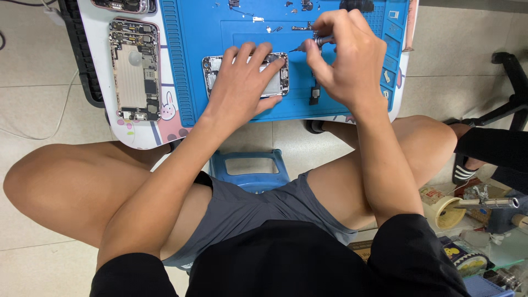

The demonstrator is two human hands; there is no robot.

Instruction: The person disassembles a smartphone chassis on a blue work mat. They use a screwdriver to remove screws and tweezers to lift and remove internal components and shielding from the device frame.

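- Blue rubber mat [192,66] covers most of the small white surface [99,33], and both hands work over its middle.
- The left hand [242,82] lies flat on an opened phone [275,82], fingers spread across the bare metal shell and pressing it down; it pinches nothing, it only steadies.
- The right hand [346,60] sits just right of the phone, its thumb and first fingers pressed together around a thin screwdriver [313,43]. The dark tip points left and down toward the phone's upper right corner, close to the left fingertips.
- Whether the tip touches the phone I cannot tell; it looks very near the edge.
- Judging from this, the step in hand is working on a small screw or part at that corner of the shell.
- A further move there would call for a light, steady grip, the tip kept square to the screw, and the left hand holding the shell from sliding on the mat.
- Above the right hand, small loose parts [275,25] are scattered on the mat; one slip could knock them about.
- Well to the left of the left hand lies a second opened phone [135,69], its insides showing, on the white part of the surface.
- Below the hands are bare knees and a blue stool [250,165]; at far right, clutter on the floor.
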